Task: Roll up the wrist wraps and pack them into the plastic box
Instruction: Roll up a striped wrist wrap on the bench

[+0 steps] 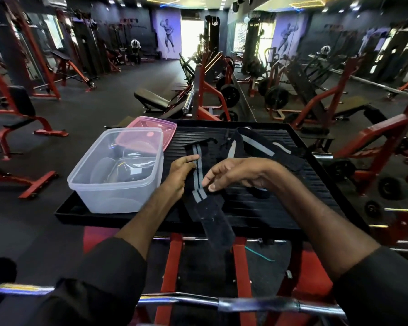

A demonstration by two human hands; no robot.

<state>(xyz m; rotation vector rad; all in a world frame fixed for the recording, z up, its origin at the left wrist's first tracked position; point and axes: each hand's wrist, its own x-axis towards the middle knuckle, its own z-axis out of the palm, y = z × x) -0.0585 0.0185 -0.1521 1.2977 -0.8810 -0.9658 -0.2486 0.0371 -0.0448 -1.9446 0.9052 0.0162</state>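
A black wrist wrap with grey stripes (206,208) lies flat and unrolled on the black ribbed tray (280,208), its near end hanging over the tray's front edge. My left hand (180,171) rests on its left side, fingers pressing the fabric. My right hand (236,171) hovers at its right edge, fingertips touching the wrap. A second black wrap with grey stripes (252,143) lies crumpled at the back of the tray. The clear plastic box (118,184) stands on the tray's left end, lid off.
A pink lid (161,128) leans behind the box. A chrome barbell (198,300) crosses just below my arms. Red and black gym machines and benches (156,100) surround the tray stand on a dark floor. A mirror wall is on the right.
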